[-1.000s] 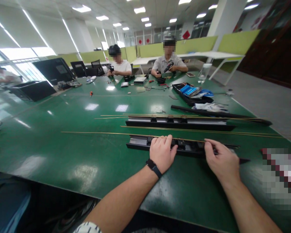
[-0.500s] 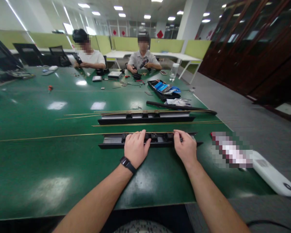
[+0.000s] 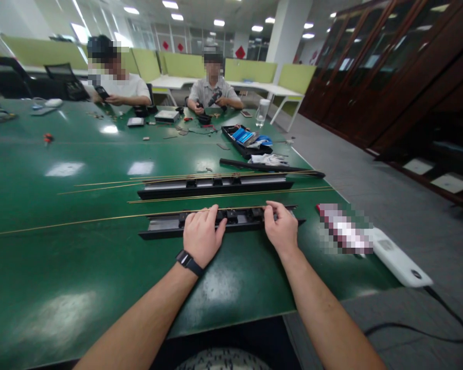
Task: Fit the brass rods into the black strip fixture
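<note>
Across the near black metal channel (image 3: 165,227) lies my left hand (image 3: 201,232), fingers hooked over the far wall and thumb apart on the near side, holding it. My right hand (image 3: 282,225) is closed in a pinch at the channel's far wall, on a thin brass rod (image 3: 100,219). This rod runs along the far wall and extends well past the channel's left end. Inside the channel sit several black blocks (image 3: 232,216), partly covered by my hands. My right fingertips hide the rod's right end.
Behind lies a second black channel (image 3: 212,190), with more brass rods (image 3: 231,195) around it. Further back are a black tube (image 3: 272,168), white gloves (image 3: 268,160) and a black tray (image 3: 235,140). A white power strip (image 3: 401,259) lies right. Two people (image 3: 214,92) sit opposite.
The whole view has shifted, so the table's contents appear further left. Both hands keep their places on the channel and rod.
</note>
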A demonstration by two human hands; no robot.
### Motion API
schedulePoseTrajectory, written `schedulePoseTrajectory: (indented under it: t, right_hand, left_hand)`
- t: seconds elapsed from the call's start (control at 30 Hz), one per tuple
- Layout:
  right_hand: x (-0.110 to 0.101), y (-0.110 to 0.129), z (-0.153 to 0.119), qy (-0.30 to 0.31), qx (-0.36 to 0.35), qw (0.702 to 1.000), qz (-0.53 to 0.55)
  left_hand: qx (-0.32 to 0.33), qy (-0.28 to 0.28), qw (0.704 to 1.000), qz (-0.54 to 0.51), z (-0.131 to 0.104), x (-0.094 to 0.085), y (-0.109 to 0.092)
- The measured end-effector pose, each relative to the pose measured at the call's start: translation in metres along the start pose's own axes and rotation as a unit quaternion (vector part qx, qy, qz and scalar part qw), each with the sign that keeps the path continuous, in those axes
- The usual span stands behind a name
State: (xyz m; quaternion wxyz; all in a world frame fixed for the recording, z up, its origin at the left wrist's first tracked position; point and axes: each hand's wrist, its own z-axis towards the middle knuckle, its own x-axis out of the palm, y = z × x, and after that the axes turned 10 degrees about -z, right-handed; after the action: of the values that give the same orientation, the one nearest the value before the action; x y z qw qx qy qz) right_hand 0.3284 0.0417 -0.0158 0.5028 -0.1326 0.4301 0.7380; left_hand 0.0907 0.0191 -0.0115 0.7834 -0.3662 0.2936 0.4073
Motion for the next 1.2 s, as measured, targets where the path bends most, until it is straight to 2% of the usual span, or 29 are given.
schedulePoseTrajectory:
  t: [0.33,0.53,0.8,1.2]
  right_hand:
    - [-0.003,0.0064,-0.0035,0.04,-0.054,0.997,0.023]
    - [-0.0044,0.0038,-0.0008,0.007,-0.033,0.999,0.031]
    - [-0.0042,0.0046,-0.0014,0.013,-0.031,0.999,0.021]
    - [-0.0005,0.0,-0.0001,0.007,-0.081,0.996,-0.044]
  left_hand:
    - [-0.003,-0.005,1.0,-0.002,-0.0003,0.0011,0.0005]
    - [-0.005,0.004,1.0,-0.002,-0.0008,0.0016,0.0009]
    - [-0.008,-0.001,1.0,-0.005,-0.0003,-0.001,-0.0016]
    - [-0.015,-0.002,1.0,-0.017,0.0008,-0.0044,-0.0035]
